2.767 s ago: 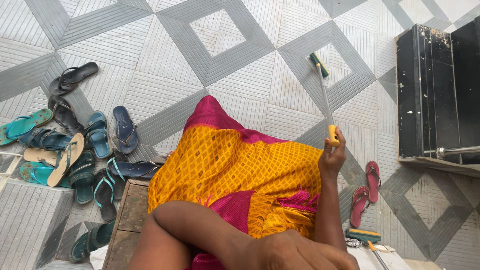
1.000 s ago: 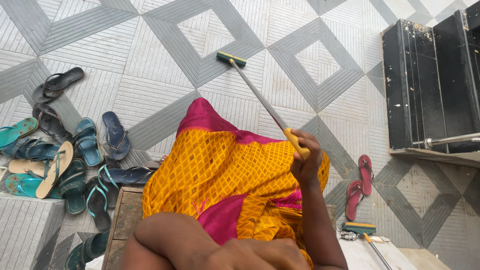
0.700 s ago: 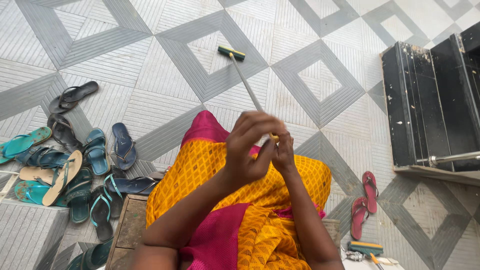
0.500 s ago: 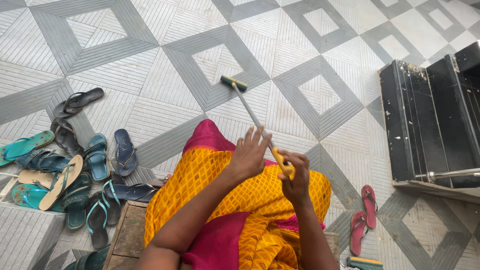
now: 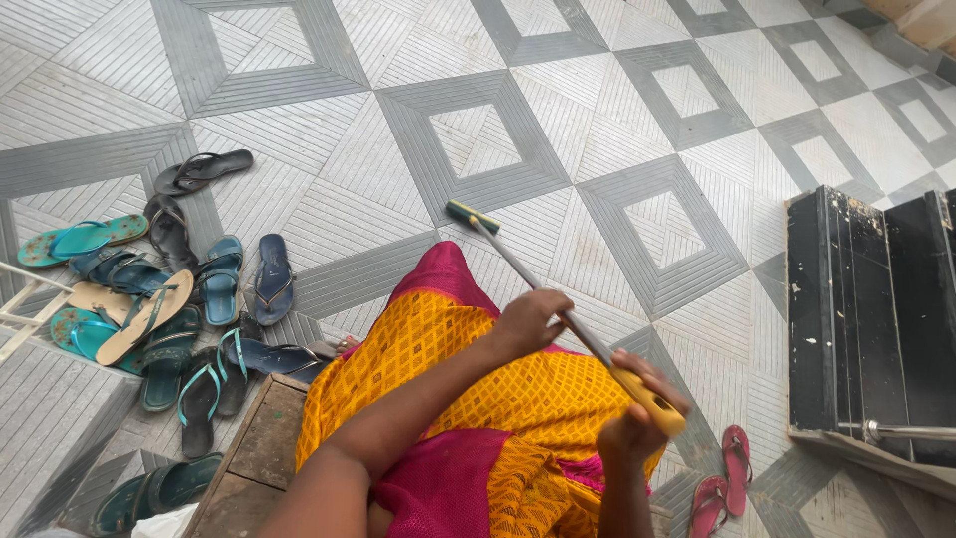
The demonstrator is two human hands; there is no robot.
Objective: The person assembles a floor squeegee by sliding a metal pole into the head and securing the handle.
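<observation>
The long-handled floor brush with a grey metal shaft [image 5: 538,289] slants from its green head, resting on the grey patterned floor tiles [image 5: 299,130], back to the yellow grip; the left hand [image 5: 530,321] clasps mid-shaft, nearer the head, the right hand [image 5: 637,423] wraps the yellow end

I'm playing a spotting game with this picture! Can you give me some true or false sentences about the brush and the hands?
1. Both hands hold the long-handled brush. True.
2. The right hand grips the yellow end of the handle. True.
3. The brush head is lifted high above the tiled floor. False: it rests on the floor.
4. The left hand holds a sandal. False: it grips the metal shaft.
5. The red sandals lie in the pile of sandals. False: they lie apart, near the right hand.
</observation>
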